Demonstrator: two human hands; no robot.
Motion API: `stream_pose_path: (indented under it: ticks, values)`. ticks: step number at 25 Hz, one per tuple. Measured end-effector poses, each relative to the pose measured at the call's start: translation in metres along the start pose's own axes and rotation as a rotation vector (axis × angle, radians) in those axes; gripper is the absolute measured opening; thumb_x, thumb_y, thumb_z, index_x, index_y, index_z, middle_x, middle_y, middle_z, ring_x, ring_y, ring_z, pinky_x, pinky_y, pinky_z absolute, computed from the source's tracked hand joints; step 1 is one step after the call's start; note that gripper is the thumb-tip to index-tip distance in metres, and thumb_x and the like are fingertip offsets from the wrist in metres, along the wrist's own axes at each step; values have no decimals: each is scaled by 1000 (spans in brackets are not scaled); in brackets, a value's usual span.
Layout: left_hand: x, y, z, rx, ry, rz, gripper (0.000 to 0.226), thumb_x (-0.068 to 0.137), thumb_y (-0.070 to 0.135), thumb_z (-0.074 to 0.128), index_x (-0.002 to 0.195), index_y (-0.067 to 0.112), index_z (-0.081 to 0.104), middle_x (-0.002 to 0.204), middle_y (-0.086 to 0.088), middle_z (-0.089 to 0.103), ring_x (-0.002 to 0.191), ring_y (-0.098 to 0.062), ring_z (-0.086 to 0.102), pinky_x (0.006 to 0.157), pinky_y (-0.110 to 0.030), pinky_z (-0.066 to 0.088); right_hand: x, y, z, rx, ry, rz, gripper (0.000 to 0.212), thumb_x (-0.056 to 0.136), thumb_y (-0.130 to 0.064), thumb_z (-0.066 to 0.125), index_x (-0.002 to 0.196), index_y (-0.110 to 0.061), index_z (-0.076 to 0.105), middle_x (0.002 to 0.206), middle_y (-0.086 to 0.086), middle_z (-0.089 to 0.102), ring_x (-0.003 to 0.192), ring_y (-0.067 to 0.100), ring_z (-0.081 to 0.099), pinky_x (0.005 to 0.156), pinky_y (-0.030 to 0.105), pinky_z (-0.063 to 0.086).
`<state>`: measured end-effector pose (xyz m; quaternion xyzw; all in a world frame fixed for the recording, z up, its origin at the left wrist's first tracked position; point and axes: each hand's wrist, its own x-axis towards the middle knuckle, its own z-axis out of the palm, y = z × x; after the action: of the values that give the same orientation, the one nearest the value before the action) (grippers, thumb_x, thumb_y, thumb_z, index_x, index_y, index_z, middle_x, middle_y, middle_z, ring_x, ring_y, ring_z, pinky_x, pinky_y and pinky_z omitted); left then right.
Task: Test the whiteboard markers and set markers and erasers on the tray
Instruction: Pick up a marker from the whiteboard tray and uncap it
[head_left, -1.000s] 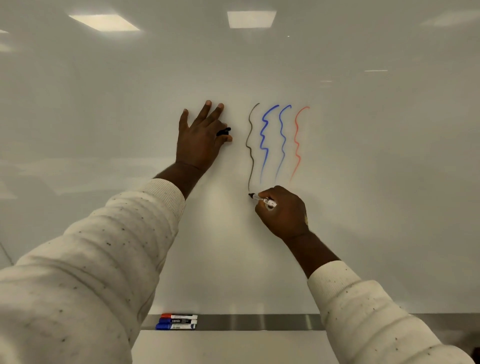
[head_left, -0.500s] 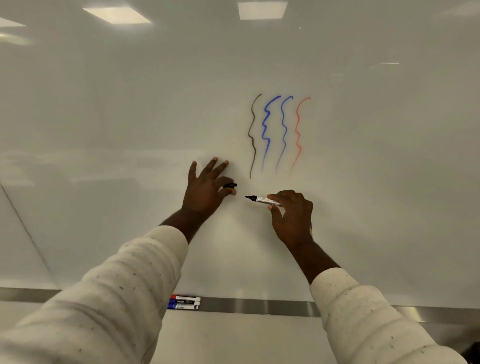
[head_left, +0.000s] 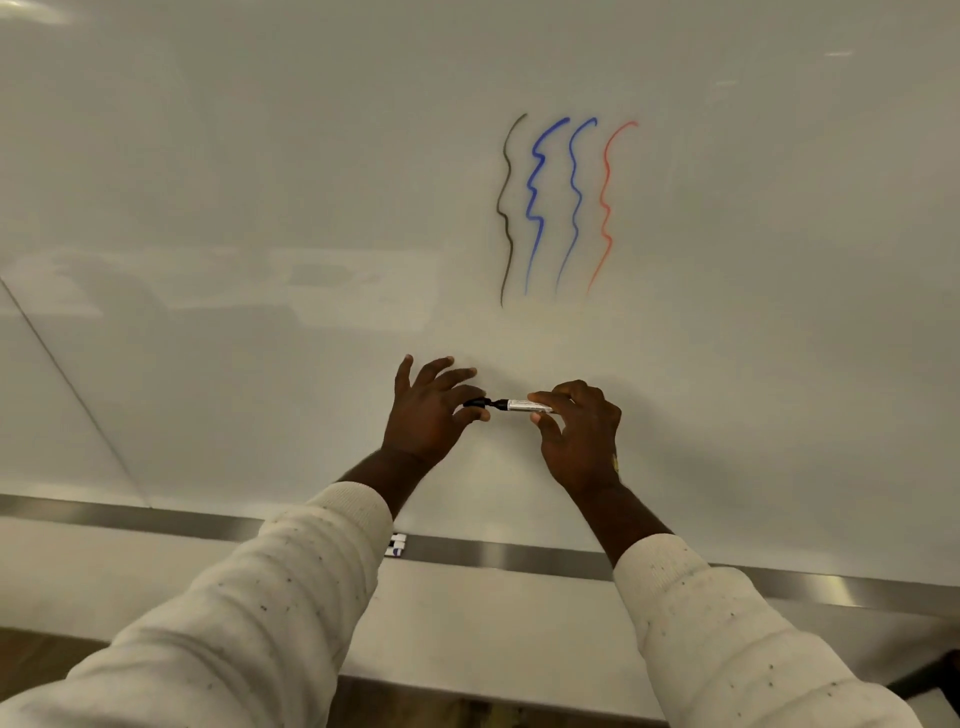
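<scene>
My right hand (head_left: 579, 431) pinches a white-bodied black marker (head_left: 524, 406) held level in front of the whiteboard (head_left: 260, 182). My left hand (head_left: 428, 410) pinches the black cap (head_left: 477, 402) between thumb and a finger, its other fingers spread. The cap meets the marker's black tip. Four wavy test lines sit on the board above: a black line (head_left: 506, 208), two blue lines (head_left: 537, 197) and a red line (head_left: 605, 208). The metal tray (head_left: 519, 556) runs along the board's lower edge. Markers on the tray (head_left: 397, 545) show only their ends beside my left sleeve.
A seam in the board runs diagonally at the left (head_left: 67, 384). Below the tray is a pale wall band (head_left: 493, 623), and a dark object (head_left: 930, 675) shows at the lower right corner.
Both hands came down from the test lines and drew together. The marker turned level and its tip now meets the cap in my left hand. The view tipped down.
</scene>
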<state>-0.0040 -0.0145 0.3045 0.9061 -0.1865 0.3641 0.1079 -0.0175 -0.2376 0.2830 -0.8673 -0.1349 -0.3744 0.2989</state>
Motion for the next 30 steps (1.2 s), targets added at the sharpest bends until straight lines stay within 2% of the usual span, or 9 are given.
stream_pose_path:
  ticks: [4, 9, 18, 22, 26, 30]
  values:
    - [-20, 5, 14, 6, -24, -47, 29, 85, 54, 57, 97, 33, 73, 100, 14, 72, 118, -16, 55, 114, -54, 19, -12, 10, 9, 39, -45, -8, 29, 82, -19, 75, 109, -28, 71, 100, -11, 59, 99, 12, 53, 84, 27, 25]
    - [-46, 11, 23, 11, -45, -111, 22, 82, 48, 70, 96, 32, 74, 87, 6, 68, 102, -15, 60, 114, -50, 21, -27, 22, 21, 18, -111, -42, 27, 81, -19, 76, 106, -28, 73, 101, -9, 59, 100, 13, 53, 86, 28, 26]
    - [-75, 1, 48, 10, -204, -103, 21, 87, 46, 64, 97, 30, 74, 86, 8, 71, 93, -12, 64, 115, -44, 17, -44, 29, 54, -10, -274, -83, 23, 80, -20, 76, 102, -26, 74, 95, -10, 62, 97, 15, 54, 86, 33, 28]
    - [-87, -23, 63, -17, -247, -106, 20, 88, 41, 64, 94, 25, 75, 80, 6, 71, 84, -15, 66, 113, -42, 19, -49, 24, 84, -24, -365, -52, 22, 79, -18, 76, 99, -27, 75, 91, -11, 63, 96, 16, 55, 83, 29, 21]
    - [-104, -55, 83, -54, -303, -53, 27, 90, 40, 51, 87, 25, 74, 72, 7, 69, 73, -13, 66, 116, -38, 14, -67, 18, 120, -48, -451, -20, 23, 77, -14, 75, 96, -26, 74, 89, -12, 63, 95, 17, 55, 79, 27, 17]
    - [-120, -84, 104, -122, -370, -35, 23, 89, 32, 54, 83, 21, 74, 65, 3, 66, 63, -17, 64, 115, -41, 26, -76, 8, 158, -106, -546, 38, 23, 77, -12, 73, 94, -26, 74, 90, -11, 64, 95, 19, 55, 78, 30, 20]
